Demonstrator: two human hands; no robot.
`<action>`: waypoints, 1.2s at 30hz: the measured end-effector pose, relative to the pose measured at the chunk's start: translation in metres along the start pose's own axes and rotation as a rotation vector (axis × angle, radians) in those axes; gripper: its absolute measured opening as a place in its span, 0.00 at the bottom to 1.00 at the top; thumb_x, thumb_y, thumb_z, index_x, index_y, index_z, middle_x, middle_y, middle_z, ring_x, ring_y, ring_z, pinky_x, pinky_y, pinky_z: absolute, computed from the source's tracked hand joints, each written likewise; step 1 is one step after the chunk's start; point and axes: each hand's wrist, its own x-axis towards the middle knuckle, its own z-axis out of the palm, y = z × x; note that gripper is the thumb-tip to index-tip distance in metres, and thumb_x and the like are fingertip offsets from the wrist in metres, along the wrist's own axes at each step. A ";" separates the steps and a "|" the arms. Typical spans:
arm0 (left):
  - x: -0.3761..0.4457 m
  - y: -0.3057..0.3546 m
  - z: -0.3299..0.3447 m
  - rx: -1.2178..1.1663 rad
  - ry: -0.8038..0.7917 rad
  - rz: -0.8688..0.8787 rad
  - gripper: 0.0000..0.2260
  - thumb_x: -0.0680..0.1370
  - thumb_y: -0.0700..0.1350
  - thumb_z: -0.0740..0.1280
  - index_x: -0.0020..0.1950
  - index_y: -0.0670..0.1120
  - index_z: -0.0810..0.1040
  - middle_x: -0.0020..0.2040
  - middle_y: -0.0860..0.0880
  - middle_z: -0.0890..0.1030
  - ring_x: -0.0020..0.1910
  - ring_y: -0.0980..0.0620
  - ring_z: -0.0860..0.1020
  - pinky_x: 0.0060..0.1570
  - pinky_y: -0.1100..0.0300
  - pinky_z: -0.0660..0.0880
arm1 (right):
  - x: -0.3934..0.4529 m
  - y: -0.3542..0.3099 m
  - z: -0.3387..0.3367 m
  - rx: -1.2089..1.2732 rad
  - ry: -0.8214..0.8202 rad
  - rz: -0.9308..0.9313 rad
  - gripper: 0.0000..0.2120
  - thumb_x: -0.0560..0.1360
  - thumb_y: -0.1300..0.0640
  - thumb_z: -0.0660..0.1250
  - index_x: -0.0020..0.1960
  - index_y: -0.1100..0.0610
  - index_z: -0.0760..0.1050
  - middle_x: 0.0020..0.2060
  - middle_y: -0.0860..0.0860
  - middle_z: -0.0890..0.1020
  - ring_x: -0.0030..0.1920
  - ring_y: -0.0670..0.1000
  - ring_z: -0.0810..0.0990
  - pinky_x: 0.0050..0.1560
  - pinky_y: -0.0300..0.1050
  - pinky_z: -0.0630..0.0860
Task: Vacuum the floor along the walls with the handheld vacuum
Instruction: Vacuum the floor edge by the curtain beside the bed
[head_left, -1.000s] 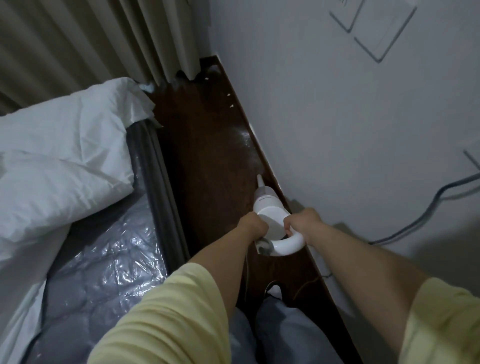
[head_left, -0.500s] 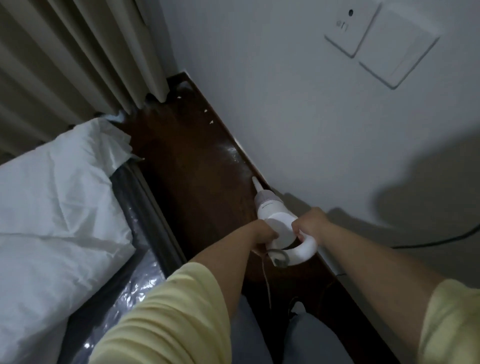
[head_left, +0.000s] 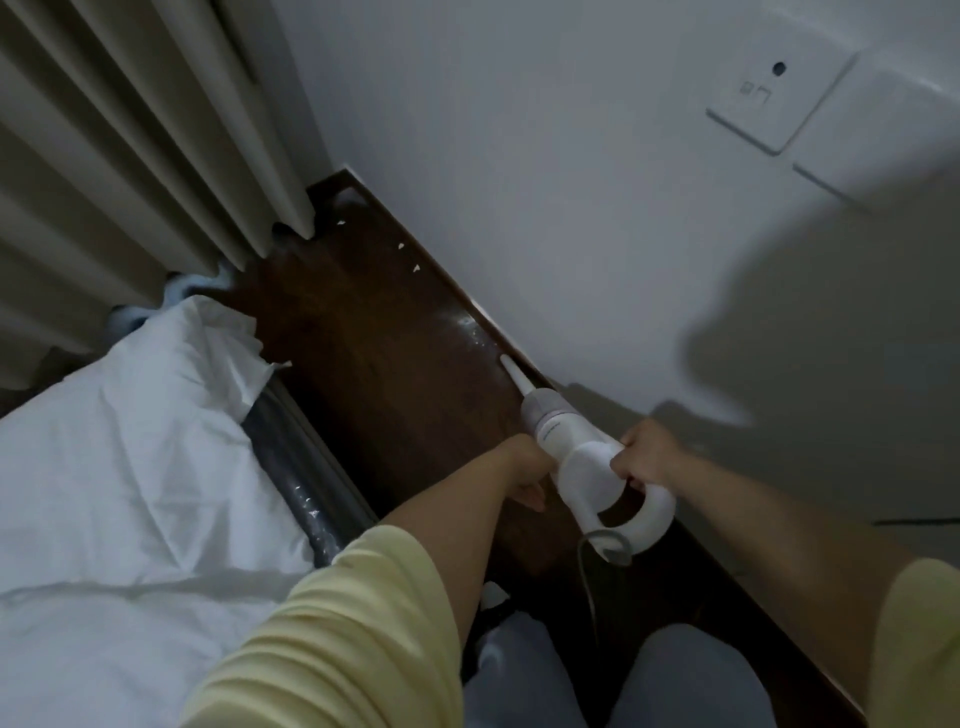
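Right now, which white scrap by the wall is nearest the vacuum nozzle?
The scrap lowest along the baseboard; the other two lie farther toward the corner, away from the nozzle.

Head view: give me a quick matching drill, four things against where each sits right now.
Things:
1. white handheld vacuum
2. small white scraps of debris
3. beige pleated curtain
4. white crumpled bed sheet

Places:
A. hanging at the far end of the floor strip, hem near the corner
B. lying on the dark wood floor ahead of the nozzle, near the wall
C. on the mattress to the left of the floor strip
D. gripped by the left hand and right hand, nozzle at the wall's base

Pairs: 1-D, 2-B, 3-A, 4-C
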 end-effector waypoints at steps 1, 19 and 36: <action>0.002 0.000 -0.005 -0.009 0.004 -0.002 0.18 0.80 0.40 0.62 0.69 0.36 0.67 0.57 0.37 0.77 0.44 0.45 0.79 0.39 0.58 0.78 | 0.001 -0.005 0.000 0.000 0.000 -0.004 0.09 0.70 0.71 0.65 0.33 0.63 0.71 0.23 0.55 0.73 0.25 0.52 0.73 0.27 0.40 0.69; 0.026 0.015 0.003 -0.272 0.026 -0.095 0.23 0.81 0.36 0.59 0.74 0.41 0.57 0.70 0.38 0.67 0.67 0.39 0.70 0.58 0.47 0.73 | 0.028 -0.042 -0.003 0.098 -0.016 0.026 0.06 0.64 0.73 0.64 0.34 0.65 0.71 0.28 0.59 0.72 0.26 0.54 0.70 0.28 0.40 0.69; 0.019 0.047 0.053 -0.055 0.200 -0.085 0.22 0.81 0.34 0.58 0.74 0.38 0.59 0.70 0.36 0.67 0.68 0.38 0.69 0.59 0.53 0.73 | 0.043 0.000 -0.035 0.125 -0.083 -0.026 0.08 0.64 0.71 0.67 0.44 0.69 0.77 0.39 0.64 0.80 0.35 0.58 0.77 0.30 0.40 0.73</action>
